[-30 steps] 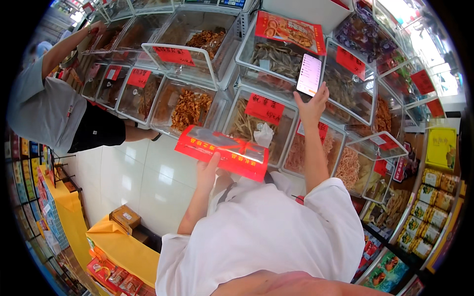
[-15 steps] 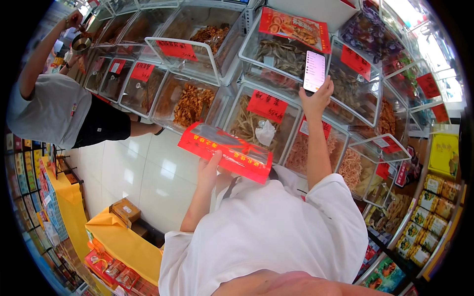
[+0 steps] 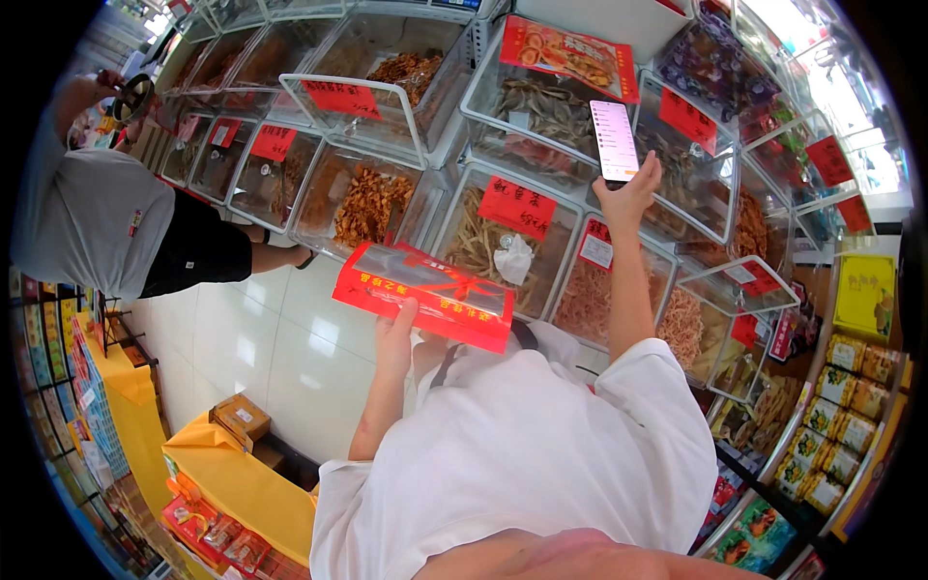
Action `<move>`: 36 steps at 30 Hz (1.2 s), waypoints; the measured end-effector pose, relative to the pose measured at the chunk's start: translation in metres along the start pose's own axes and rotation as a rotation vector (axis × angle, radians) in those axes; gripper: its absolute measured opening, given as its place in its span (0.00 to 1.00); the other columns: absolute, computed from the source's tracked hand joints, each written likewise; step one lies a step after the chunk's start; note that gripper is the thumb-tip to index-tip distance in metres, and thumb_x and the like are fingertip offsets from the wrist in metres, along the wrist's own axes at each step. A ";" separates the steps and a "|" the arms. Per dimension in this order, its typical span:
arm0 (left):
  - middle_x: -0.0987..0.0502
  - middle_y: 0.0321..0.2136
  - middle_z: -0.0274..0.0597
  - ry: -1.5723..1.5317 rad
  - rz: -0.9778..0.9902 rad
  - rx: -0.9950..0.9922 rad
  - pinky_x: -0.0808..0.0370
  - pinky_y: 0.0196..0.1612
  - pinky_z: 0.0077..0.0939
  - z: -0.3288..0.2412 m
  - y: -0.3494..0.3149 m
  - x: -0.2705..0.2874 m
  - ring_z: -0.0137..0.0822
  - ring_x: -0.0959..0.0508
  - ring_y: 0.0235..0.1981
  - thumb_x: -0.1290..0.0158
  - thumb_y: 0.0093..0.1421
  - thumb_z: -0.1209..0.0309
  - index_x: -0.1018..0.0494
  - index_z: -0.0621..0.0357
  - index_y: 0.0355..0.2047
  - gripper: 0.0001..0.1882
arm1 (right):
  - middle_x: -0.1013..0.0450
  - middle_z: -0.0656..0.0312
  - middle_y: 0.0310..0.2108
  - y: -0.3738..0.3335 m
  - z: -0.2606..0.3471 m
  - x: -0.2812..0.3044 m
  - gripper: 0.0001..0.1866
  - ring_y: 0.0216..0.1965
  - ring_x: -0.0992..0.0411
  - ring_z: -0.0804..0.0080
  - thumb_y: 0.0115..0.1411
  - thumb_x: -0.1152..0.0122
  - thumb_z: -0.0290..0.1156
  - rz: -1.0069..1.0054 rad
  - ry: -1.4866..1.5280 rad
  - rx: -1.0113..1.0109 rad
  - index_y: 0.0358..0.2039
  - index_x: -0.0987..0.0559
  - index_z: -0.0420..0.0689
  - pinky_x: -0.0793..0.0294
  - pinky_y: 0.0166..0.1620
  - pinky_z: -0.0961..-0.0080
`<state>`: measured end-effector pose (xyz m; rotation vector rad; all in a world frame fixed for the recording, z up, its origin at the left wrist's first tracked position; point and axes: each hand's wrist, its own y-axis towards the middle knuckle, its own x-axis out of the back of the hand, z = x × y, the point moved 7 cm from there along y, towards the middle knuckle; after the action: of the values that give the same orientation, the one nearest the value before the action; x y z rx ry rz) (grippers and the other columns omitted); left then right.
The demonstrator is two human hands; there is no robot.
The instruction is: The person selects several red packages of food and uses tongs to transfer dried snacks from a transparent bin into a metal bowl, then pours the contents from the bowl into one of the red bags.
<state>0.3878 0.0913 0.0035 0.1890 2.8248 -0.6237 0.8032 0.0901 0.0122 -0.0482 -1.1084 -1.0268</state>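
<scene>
My left hand (image 3: 394,335) grips a flat red gift box (image 3: 425,294) by its near edge. Its thumb lies on the box's side, and the other fingers are hidden beneath. A clear window and a printed ribbon show on the box's top. Farther right, my right hand (image 3: 628,193) is closed round the lower end of a smartphone (image 3: 614,143), its screen lit and facing up. The phone is above a clear bin of grey dried seafood (image 3: 546,104). Just beyond it rests a red food packet (image 3: 568,58) on the bin lid.
Clear bins of dried goods (image 3: 372,205) with red price cards stand in tiers ahead. At the left another person (image 3: 101,217) holds a round metal dish (image 3: 133,97). Yellow-draped shelves (image 3: 227,464) and a cardboard box (image 3: 240,418) are at lower left, packaged goods (image 3: 836,411) at right.
The red box has shifted slightly left in my left hand. The phone has tilted a little, and my right fingers have spread a bit. The other person's metal dish has moved left.
</scene>
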 end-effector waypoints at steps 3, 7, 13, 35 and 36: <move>0.29 0.38 0.39 -0.005 0.014 0.005 0.35 0.45 0.22 -0.004 -0.002 -0.002 0.27 0.30 0.40 0.54 0.57 0.71 0.34 0.63 0.41 0.12 | 0.56 0.46 0.54 -0.006 0.003 -0.001 0.49 0.54 0.49 0.51 0.36 0.37 0.38 -0.027 0.035 -0.023 0.56 0.53 0.42 0.46 0.48 0.53; 0.30 0.39 0.40 -0.009 0.033 -0.030 0.35 0.46 0.22 -0.007 -0.003 -0.005 0.28 0.30 0.41 0.54 0.57 0.72 0.34 0.64 0.41 0.13 | 0.55 0.47 0.54 -0.010 0.001 -0.002 0.48 0.53 0.49 0.52 0.36 0.37 0.38 -0.044 0.039 -0.022 0.56 0.53 0.42 0.45 0.47 0.53; 0.30 0.39 0.39 0.036 0.030 0.000 0.36 0.46 0.21 -0.002 -0.007 -0.007 0.27 0.31 0.41 0.54 0.57 0.72 0.35 0.64 0.42 0.13 | 0.52 0.48 0.53 -0.014 -0.021 0.012 0.47 0.52 0.47 0.52 0.37 0.38 0.38 -0.152 0.008 -0.016 0.56 0.53 0.42 0.45 0.46 0.53; 0.30 0.38 0.39 0.084 0.060 -0.038 0.35 0.44 0.19 0.003 -0.013 -0.023 0.26 0.30 0.40 0.53 0.57 0.71 0.34 0.65 0.40 0.13 | 0.53 0.48 0.54 -0.018 -0.041 0.026 0.46 0.51 0.45 0.54 0.40 0.38 0.44 -0.197 -0.054 -0.097 0.56 0.51 0.42 0.47 0.47 0.54; 0.30 0.38 0.39 0.086 0.059 -0.040 0.35 0.44 0.19 0.003 -0.014 -0.023 0.26 0.30 0.39 0.53 0.57 0.71 0.34 0.65 0.40 0.13 | 0.53 0.47 0.54 -0.018 -0.043 0.025 0.47 0.51 0.45 0.54 0.40 0.38 0.45 -0.189 -0.055 -0.097 0.56 0.51 0.42 0.48 0.47 0.54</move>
<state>0.4080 0.0758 0.0121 0.2970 2.8997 -0.5588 0.8225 0.0413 0.0020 -0.0502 -1.1286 -1.2546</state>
